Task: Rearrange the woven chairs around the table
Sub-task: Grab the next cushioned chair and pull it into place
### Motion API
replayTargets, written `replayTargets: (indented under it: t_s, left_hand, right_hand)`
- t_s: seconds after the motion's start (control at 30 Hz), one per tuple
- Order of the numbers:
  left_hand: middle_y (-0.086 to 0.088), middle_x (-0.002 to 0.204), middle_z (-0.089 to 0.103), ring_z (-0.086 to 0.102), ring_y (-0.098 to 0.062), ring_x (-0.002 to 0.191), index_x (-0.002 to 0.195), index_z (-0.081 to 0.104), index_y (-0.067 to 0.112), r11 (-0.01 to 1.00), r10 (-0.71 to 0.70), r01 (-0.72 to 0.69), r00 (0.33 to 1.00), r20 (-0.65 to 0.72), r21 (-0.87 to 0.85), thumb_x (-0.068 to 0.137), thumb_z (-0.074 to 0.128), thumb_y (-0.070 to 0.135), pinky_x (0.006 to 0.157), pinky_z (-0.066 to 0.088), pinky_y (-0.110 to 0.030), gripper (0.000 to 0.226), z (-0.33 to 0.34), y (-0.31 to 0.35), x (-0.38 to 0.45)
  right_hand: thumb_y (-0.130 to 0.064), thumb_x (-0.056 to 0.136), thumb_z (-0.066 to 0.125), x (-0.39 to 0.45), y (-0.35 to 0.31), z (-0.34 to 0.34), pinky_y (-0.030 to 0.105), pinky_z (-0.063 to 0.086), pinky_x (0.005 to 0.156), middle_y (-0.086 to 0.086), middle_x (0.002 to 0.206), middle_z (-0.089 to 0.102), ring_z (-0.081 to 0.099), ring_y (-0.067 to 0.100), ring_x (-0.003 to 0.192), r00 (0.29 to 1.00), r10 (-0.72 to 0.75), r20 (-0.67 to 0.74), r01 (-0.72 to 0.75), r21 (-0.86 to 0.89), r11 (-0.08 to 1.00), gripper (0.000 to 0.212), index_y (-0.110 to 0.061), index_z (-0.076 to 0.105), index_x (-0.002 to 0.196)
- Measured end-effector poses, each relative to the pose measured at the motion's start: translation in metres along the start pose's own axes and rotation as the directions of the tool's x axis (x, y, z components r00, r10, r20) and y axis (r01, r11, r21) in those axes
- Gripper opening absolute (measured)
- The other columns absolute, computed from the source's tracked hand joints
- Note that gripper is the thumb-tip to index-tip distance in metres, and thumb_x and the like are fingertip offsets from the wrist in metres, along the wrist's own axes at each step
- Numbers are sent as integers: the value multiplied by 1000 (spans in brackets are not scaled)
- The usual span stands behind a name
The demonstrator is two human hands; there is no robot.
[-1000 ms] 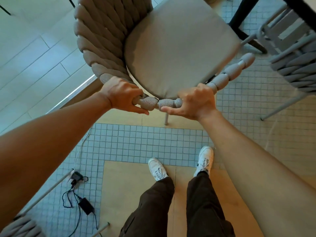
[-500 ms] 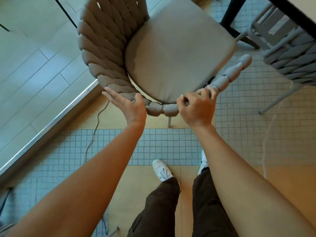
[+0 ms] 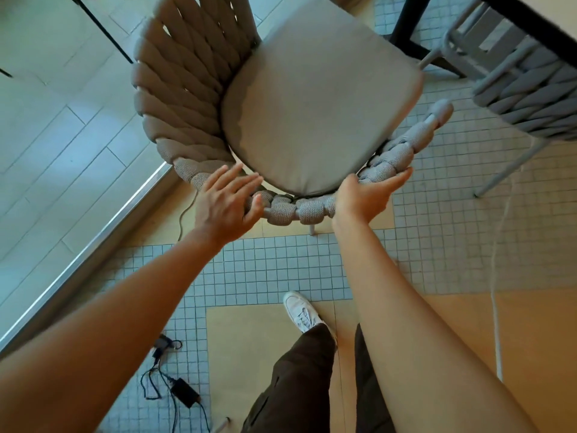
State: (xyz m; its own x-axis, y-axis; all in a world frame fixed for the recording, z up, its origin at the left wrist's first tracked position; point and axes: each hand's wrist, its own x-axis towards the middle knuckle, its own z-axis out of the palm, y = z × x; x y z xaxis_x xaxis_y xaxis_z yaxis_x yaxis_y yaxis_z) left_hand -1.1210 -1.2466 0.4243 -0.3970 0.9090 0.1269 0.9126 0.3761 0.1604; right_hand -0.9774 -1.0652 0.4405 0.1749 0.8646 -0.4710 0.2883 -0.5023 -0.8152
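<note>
Beige rope, thick and knitted, wraps the curved back rail of the woven chair (image 3: 199,98), which stands on the floor (image 3: 265,270) beside the sliding-door track, its open front turned toward the dark table leg (image 3: 406,20) at the top edge of the view; a half second ago both hands were curled on that rail, and a second ago they clenched it, whereas now the grip has come off; I judge this chair has just been set down and the person is letting go, so this placement looks finished and another chair would be next. A second woven chair (image 3: 530,95), grey-roped on a pale metal frame, sits half under the table at the upper right corner. The seat cushion (image 3: 315,101) is smooth, matte taupe fabric, rounded at the back and squarer at the front. The floor mixes small pale square tiles with plain tan panels. The left hand (image 3: 223,210) hovers over the rail's left bend, fingers (image 3: 246,185) spread and released, only the thumb near the rope; the right hand (image 3: 365,198) lies flat and released against the rail's outer side, palm touching, nothing grasped. A black power adapter (image 3: 184,393) with a tangled cord lies near the floor's lower left.
</note>
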Motion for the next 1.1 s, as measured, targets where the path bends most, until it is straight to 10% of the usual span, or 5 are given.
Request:
replayTargets:
  t_s: [0.23,0.67,0.83,1.1]
  left_hand:
    - [6,77,76,73,-20,68,84,79,24,985,172,-172,983,-55,12,100,42,49,57,52,-32,47,-4,-13,15]
    - [3,91,78,74,-23,79,101,78,24,962,271,-270,957,105,-26,100,37,63,59,52,-34,58,-7,-16,52]
    - [7,95,77,73,-22,75,127,65,27,900,419,-435,875,241,14,83,32,89,57,53,-30,83,-7,4,65]
    - [9,105,75,73,-20,79,137,53,30,852,483,-521,818,314,47,89,30,83,64,56,-32,75,12,3,71]
  right_hand:
    - [7,89,59,4,2,2,50,60,93,14,147,55,67,29,119,999,40,-14,-39,2,999,102,-35,4,165]
    - [8,88,56,28,-13,15,42,62,90,16,146,55,69,30,115,999,35,-29,-34,41,999,99,-32,10,165]
    - [0,80,65,40,-27,6,31,63,72,5,119,71,72,13,83,960,280,-1,-277,145,950,70,-24,50,144]
    - [3,69,66,55,-36,-1,46,62,90,5,106,75,74,26,92,927,363,90,-369,56,928,51,-14,68,117]
